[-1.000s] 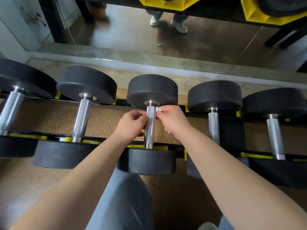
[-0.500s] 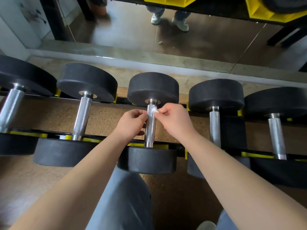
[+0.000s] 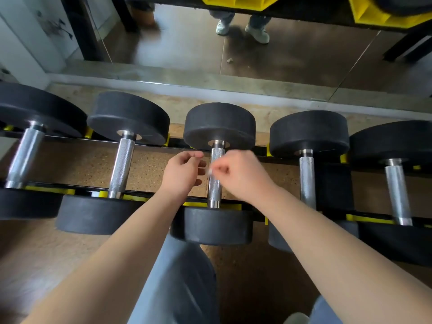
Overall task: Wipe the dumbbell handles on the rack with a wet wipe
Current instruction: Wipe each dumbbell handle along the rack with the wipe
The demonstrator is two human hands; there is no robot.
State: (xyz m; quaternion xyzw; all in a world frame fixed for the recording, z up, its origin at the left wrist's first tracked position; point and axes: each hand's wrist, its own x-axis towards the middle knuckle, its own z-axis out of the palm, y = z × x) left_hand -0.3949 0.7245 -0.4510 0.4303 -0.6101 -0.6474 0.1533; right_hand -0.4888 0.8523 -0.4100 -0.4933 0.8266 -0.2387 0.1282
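**Wipe pinched at the middle handle**

A small white wet wipe (image 3: 210,171), little more than a crumpled scrap, sits against the left side of the knurled chrome handle (image 3: 214,188) of the middle black round-headed dumbbell (image 3: 219,122). The right hand (image 3: 240,174) reaches over that handle, wrist bent and knuckles up, its grip closed with thumb and forefinger nipping the wipe. The left hand (image 3: 184,174) hangs just left of the handle, fingers loosely curled, its grip slack on nothing; whether the fingertips touch the steel cannot be told. Both forearms stretch forward, bare.

Five dumbbells lie side by side across the black-and-yellow rack (image 3: 258,152), showing five chrome handles. Behind, a wall mirror (image 3: 187,43) reflects two pale shoes (image 3: 257,33).
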